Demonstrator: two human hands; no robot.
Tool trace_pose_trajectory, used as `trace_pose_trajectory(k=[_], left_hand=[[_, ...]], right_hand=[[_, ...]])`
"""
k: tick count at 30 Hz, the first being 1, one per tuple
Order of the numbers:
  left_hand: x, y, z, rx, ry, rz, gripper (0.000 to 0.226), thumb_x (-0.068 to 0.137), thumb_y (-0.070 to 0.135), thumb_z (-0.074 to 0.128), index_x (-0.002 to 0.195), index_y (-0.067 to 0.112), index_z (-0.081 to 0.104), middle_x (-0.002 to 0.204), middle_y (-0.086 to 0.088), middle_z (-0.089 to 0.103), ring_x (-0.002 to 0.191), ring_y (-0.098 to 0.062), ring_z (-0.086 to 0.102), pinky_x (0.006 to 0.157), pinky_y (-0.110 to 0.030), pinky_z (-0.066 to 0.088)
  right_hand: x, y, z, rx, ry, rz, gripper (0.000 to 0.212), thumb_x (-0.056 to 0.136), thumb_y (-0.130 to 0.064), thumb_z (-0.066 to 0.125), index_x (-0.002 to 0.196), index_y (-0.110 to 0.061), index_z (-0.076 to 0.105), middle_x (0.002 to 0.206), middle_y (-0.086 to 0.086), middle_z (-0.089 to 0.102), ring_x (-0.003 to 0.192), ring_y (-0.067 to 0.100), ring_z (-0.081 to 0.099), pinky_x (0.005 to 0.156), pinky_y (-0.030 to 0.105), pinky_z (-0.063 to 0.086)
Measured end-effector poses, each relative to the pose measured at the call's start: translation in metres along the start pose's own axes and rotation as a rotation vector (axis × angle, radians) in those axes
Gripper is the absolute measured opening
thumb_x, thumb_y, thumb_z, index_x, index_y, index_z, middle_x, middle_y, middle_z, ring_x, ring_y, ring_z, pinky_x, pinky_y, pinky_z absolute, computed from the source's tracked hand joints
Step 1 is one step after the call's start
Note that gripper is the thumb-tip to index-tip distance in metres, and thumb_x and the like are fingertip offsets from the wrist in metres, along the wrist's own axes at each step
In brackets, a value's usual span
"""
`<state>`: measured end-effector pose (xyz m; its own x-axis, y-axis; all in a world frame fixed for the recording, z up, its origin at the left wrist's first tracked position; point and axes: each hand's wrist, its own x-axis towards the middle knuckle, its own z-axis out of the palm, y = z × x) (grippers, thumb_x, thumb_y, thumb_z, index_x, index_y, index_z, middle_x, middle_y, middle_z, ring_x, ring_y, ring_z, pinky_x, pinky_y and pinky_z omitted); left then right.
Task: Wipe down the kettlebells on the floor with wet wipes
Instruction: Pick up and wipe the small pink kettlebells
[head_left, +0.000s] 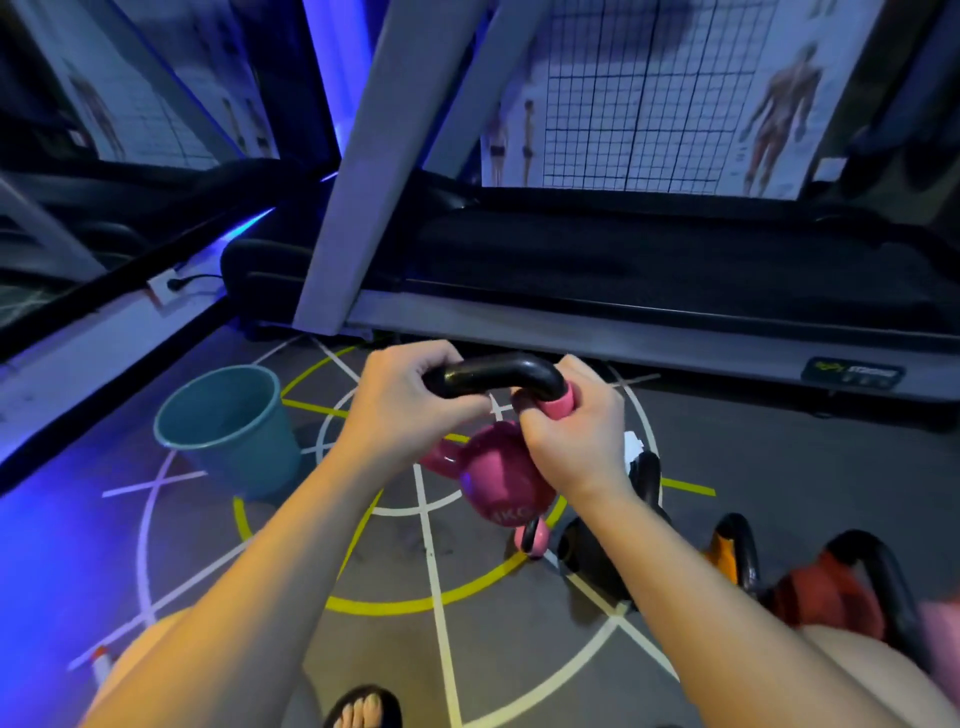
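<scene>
**gymrat_22:** ok, what's hidden or hard to read here, going left to right?

**mopandbucket:** Far left of the glossy pink kettlebell (498, 478) with the black-topped handle there's a teal plastic bucket (244, 457) on the floor, and I can't see into it properly. The kettlebell itself is up off the floor. The left hand (405, 410) has its fingers curled tight round the left end of the handle and covers that bend. On the body the writing is half cut off. I get "KG" and what looks like a 4 in front.

**gymrat_22:** and the other hand?

**mopandbucket:** The right hand (571, 441) is wrapped round the pink right end of the handle and hides the body's upper right. A white scrap (634, 448) pokes out just right of it. It's probably a wipe, but I can't tell if it's being held. Below the kettlebell a small pink weight (535, 540) is mostly hidden. Further right sit a black kettlebell (597, 561), an orange one (724, 558) and a red one (831, 597), all blurry with no labels I can read. Behind, the grey treadmill (623, 270) has a dark badge (852, 372) whose text is illegible.
</scene>
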<state>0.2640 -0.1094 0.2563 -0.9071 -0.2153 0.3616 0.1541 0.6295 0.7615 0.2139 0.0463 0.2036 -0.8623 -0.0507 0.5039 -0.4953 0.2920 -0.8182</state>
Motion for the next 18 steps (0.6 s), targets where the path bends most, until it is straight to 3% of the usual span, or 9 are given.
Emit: trace_pose_trajectory(k=[4, 6, 8, 10, 12, 14, 15, 18], left_hand=[[-0.007, -0.014, 0.017, 0.051, 0.026, 0.032, 0.033, 0.067, 0.007, 0.085, 0.073, 0.026, 0.058, 0.062, 0.014, 0.057, 0.06, -0.003, 0.053, 0.057, -0.024, 0.039], [-0.01, -0.02, 0.025, 0.138, 0.183, 0.013, 0.046, 0.066, 0.013, 0.088, 0.099, 0.029, 0.061, 0.088, 0.013, 0.062, 0.084, -0.009, 0.059, 0.075, -0.032, 0.048], [-0.01, -0.027, 0.03, 0.23, 0.363, -0.105, 0.07, 0.064, 0.019, 0.09, 0.125, 0.026, 0.055, 0.116, 0.004, 0.056, 0.111, -0.016, 0.052, 0.095, -0.036, 0.044], [-0.013, -0.025, 0.037, 0.087, 0.419, -0.223, 0.067, 0.071, 0.016, 0.083, 0.13, 0.023, 0.054, 0.125, 0.001, 0.052, 0.118, -0.019, 0.05, 0.098, -0.033, 0.041], [-0.02, -0.011, 0.044, -0.147, 0.404, -0.302, 0.039, 0.078, 0.005, 0.069, 0.113, 0.021, 0.062, 0.108, 0.0, 0.059, 0.1, -0.017, 0.056, 0.084, -0.019, 0.043], [-0.021, 0.003, 0.051, -0.268, 0.43, -0.403, 0.022, 0.082, -0.005, 0.056, 0.082, 0.016, 0.063, 0.075, 0.0, 0.056, 0.068, -0.014, 0.049, 0.06, -0.011, 0.039], [-0.019, 0.006, 0.053, -0.341, 0.459, -0.449, 0.024, 0.085, -0.007, 0.054, 0.075, 0.013, 0.062, 0.067, -0.001, 0.055, 0.062, -0.014, 0.048, 0.059, -0.015, 0.04], [-0.016, 0.015, 0.059, -0.695, 0.506, -0.494, 0.031, 0.087, -0.012, 0.047, 0.084, 0.012, 0.068, 0.07, -0.008, 0.07, 0.07, -0.026, 0.069, 0.07, -0.039, 0.058]], right_hand=[[-0.006, -0.002, -0.008, -0.037, 0.048, -0.101, 0.035, 0.064, -0.019, 0.058, 0.056, -0.038, 0.03, 0.064, -0.01, 0.037, 0.058, 0.009, 0.041, 0.055, 0.024, 0.029], [0.0, -0.003, -0.014, -0.064, 0.077, -0.143, 0.046, 0.063, -0.011, 0.063, 0.058, -0.04, 0.028, 0.065, -0.012, 0.035, 0.057, 0.006, 0.039, 0.055, 0.015, 0.025], [0.008, -0.005, -0.022, -0.05, 0.111, -0.164, 0.041, 0.063, -0.007, 0.065, 0.057, -0.034, 0.035, 0.066, -0.009, 0.037, 0.058, 0.009, 0.041, 0.055, 0.016, 0.026], [0.012, -0.009, -0.029, 0.003, 0.145, -0.153, 0.026, 0.065, -0.006, 0.064, 0.055, -0.019, 0.044, 0.067, -0.005, 0.041, 0.059, 0.015, 0.043, 0.054, 0.021, 0.03], [0.012, -0.012, -0.031, 0.05, 0.145, -0.143, 0.022, 0.066, -0.005, 0.064, 0.055, -0.01, 0.046, 0.067, -0.002, 0.043, 0.06, 0.018, 0.044, 0.054, 0.027, 0.033], [0.009, -0.014, -0.03, 0.081, 0.134, -0.132, 0.022, 0.067, -0.003, 0.064, 0.054, -0.005, 0.046, 0.067, 0.0, 0.043, 0.06, 0.02, 0.043, 0.054, 0.031, 0.033], [0.007, -0.014, -0.028, 0.103, 0.13, -0.107, 0.023, 0.067, -0.003, 0.064, 0.054, -0.006, 0.045, 0.067, 0.0, 0.043, 0.06, 0.02, 0.043, 0.055, 0.032, 0.033], [0.003, -0.012, -0.018, 0.175, 0.153, 0.052, 0.028, 0.07, -0.008, 0.064, 0.054, -0.019, 0.044, 0.065, -0.004, 0.043, 0.06, 0.014, 0.044, 0.058, 0.029, 0.035]])
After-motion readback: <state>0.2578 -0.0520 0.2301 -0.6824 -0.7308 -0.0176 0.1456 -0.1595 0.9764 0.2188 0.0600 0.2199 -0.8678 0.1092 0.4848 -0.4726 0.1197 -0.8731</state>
